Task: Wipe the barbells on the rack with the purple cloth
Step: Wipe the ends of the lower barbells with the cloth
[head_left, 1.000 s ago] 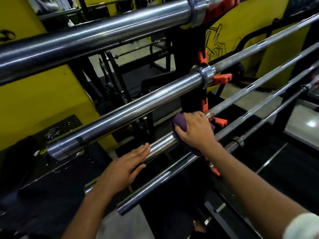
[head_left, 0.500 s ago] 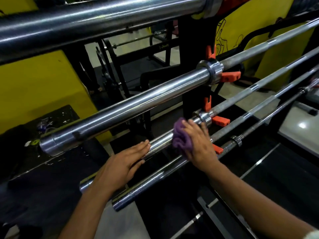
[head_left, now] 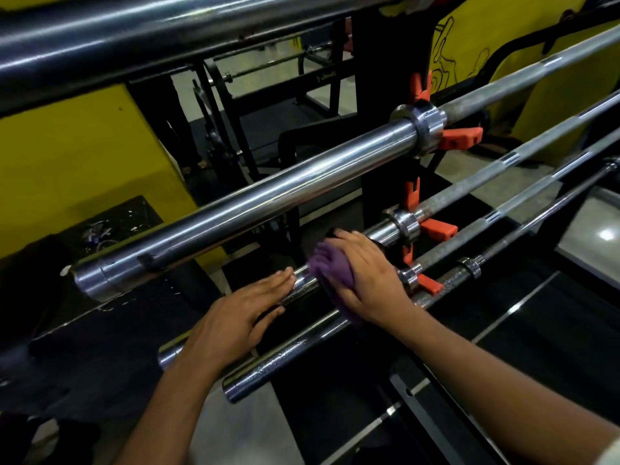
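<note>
Both hands on the third barbell [head_left: 303, 284] down, the one second from the bottom of the rack. Left hand [head_left: 240, 318] lies flat along its chrome sleeve, fingers straight and together, tips pointing up the bar, grasping nothing. Right hand [head_left: 364, 278] is wrapped over the purple cloth [head_left: 330, 268], fingers curled down around it, pressing the cloth onto the same sleeve just above the left fingertips. Cloth bunches out from under the palm on the near-left side and a fold hangs below toward the lowest bar.

Rack upright [head_left: 379, 182]: black post right of centre, orange hooks [head_left: 458, 137] stepping down its front, each cradling a bar just beyond its collar.

Top barbell [head_left: 151, 31]: thick sleeve crossing the upper frame, blurred, very close to the camera.

Second barbell [head_left: 268, 199]: long bright sleeve running from lower left up to a collar at the post, thin grey shaft going on to the upper right.

Lowest barbell [head_left: 285, 357]: sleeve speckled with droplets or spots, cannot tell which, its end cap nearest the camera, just beside the left wrist.

Yellow wall [head_left: 84, 156] behind on the left. Black flooring below.
</note>
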